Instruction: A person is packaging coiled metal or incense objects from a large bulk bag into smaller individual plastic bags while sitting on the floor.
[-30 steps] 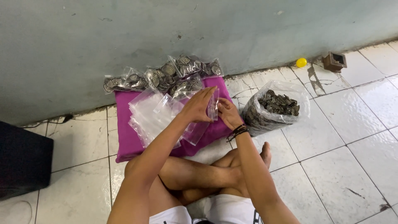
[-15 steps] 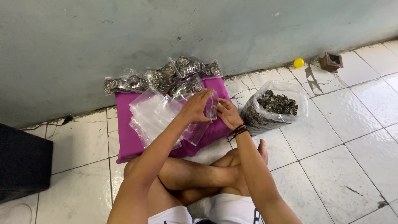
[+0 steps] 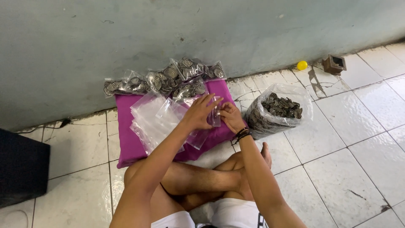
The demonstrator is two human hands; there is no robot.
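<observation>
Hands meet over the purple cushion (image 3: 130, 145): left hand (image 3: 201, 113) and right hand (image 3: 232, 116) pinch one clear bag (image 3: 214, 116); bare tile lies right of it.

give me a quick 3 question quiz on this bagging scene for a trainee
1. True or false: the big open bag of swirl-patterned pieces sits to the person's right.
2. What do the left hand and right hand hold between them?
3. The filled packets lie: A) along the wall, B) in the person's lap, C) beside the yellow ball.

Key: 1 true; 2 a small clear plastic bag; 3 A.
</observation>
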